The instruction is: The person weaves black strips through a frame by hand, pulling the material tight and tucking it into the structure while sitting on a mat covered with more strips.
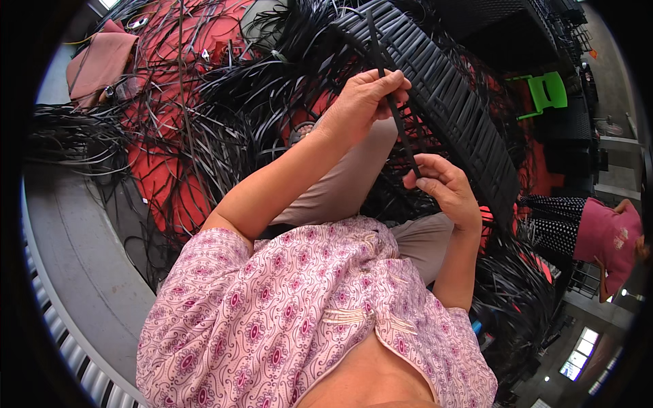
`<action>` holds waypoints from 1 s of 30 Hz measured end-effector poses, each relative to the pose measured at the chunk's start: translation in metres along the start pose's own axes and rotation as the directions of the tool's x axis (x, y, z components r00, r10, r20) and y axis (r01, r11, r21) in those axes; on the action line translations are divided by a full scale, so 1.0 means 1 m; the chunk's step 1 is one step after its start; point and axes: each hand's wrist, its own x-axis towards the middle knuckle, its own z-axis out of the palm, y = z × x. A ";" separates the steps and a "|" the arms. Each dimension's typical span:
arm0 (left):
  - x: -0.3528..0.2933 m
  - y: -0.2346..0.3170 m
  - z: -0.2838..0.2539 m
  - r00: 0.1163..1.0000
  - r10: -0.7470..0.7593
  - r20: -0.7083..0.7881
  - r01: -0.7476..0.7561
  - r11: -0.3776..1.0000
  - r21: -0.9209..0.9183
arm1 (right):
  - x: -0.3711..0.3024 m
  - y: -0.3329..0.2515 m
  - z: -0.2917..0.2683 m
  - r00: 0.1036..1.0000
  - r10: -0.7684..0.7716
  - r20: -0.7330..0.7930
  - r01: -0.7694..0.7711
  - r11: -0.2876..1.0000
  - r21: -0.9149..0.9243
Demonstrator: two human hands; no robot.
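Observation:
A dark flat weaving strip (402, 130) runs slantwise between my two hands, with its upper end rising past my left hand. My left hand (364, 102) is closed on it, thumb and fingers pinching its upper part. Lower and to the right, my right hand (445, 187) is closed too, its thumb and fingertips gripping the strip near its lower end. Just behind and to the right of both hands leans a black woven frame (462, 95), wrapped in close rows of strips. Its near edge passes beside my knee, and part of its underside is hidden.
Loose black strips (238, 102) lie tangled over a red floor covering (151, 177) at the left. A green chair (547, 92) stands at the right beside dark woven pieces. Another person (609, 234) in a pink top is farther right. A pink cloth (102, 61) lies far left.

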 end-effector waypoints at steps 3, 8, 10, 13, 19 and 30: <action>-0.012 -0.013 0.008 0.993 0.042 0.114 -0.059 0.986 0.155 | 0.019 -0.006 0.008 0.920 -0.330 -0.210 0.310 0.943 -0.123; -0.025 -0.032 0.014 0.987 -0.005 0.161 -0.072 0.881 0.468 | 0.074 -0.037 0.032 0.856 -0.295 -0.423 0.335 0.942 0.020; -0.022 -0.026 0.009 0.979 -0.033 0.199 -0.075 0.857 0.510 | 0.094 -0.039 0.040 0.866 -0.281 -0.412 0.325 0.945 0.038; -0.011 -0.012 -0.023 0.967 -0.144 0.212 -0.036 0.742 0.669 | 0.125 -0.035 0.051 0.811 -0.354 -0.466 0.390 0.920 -0.021; 0.033 -0.014 -0.102 0.979 0.206 -0.001 -0.177 0.844 0.506 | 0.169 -0.016 0.052 0.793 -0.520 -0.316 -0.028 0.488 -0.872; 0.075 -0.013 -0.110 0.950 0.214 -0.228 -0.099 0.899 0.427 | 0.210 -0.016 0.052 0.847 -0.412 -0.335 -0.196 0.345 -0.918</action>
